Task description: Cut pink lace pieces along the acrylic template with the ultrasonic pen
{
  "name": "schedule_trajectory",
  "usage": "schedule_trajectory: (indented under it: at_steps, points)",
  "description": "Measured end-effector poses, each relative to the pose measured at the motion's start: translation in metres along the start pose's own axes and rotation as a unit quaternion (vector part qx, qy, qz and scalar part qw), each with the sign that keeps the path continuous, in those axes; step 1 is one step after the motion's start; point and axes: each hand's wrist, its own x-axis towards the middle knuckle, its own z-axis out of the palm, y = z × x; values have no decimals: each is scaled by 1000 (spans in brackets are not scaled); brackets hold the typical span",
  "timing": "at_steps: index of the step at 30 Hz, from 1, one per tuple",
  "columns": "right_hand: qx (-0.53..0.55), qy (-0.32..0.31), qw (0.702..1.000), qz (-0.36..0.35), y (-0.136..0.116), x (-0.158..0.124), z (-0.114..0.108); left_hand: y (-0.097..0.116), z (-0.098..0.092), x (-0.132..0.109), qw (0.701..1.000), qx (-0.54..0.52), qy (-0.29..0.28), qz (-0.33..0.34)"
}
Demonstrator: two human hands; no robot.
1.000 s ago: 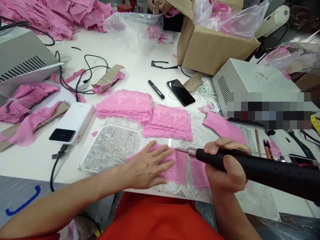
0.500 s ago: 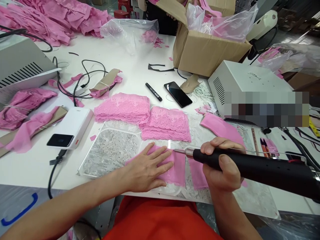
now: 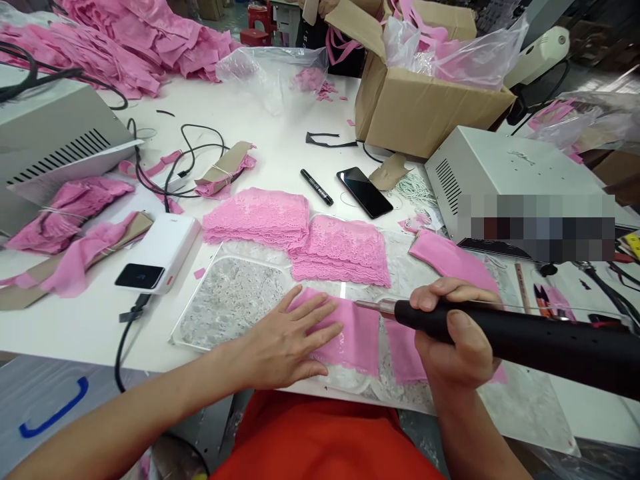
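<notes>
My left hand [image 3: 293, 343] lies flat with fingers spread on a smooth pink fabric piece [image 3: 357, 340]. In my right hand [image 3: 457, 333] is a thick black handpiece [image 3: 530, 333] with a tapered metal tip, gripped around its body. That tip points left and meets the upper edge of the pink piece, though exact contact cannot be made out. Beneath lies a marbled board [image 3: 230, 300] with a clear raised frame. Two stacks of pink lace, a left stack [image 3: 257, 217] and a right stack [image 3: 343, 250], sit just beyond. Another pink piece [image 3: 405, 350] lies partly under my right hand.
Around the board are a white power bank [image 3: 160, 257], a black marker [image 3: 317, 187], and a phone [image 3: 365, 192]. Grey machine boxes stand at left [image 3: 55, 140] and right [image 3: 510, 180]. A cardboard box [image 3: 430, 110] and a heap of pink fabric [image 3: 150, 40] stand behind.
The whole view has shifted slightly, so things appear further right. My left hand has slid a little left over the pink fabric. The handpiece tip stays near the fabric's upper edge.
</notes>
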Motion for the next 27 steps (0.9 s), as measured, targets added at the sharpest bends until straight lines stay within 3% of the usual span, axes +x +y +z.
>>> schedule_trajectory:
  at_steps: [9, 27]
  points:
    - [12, -16, 1000, 13, 0, -4, 21, -2, 0, -48, 996, 53, 43, -66]
    - [-18, -26, 999, 12, 11, -5, 35, -2, 3, -53, 993, 15, 81, -80]
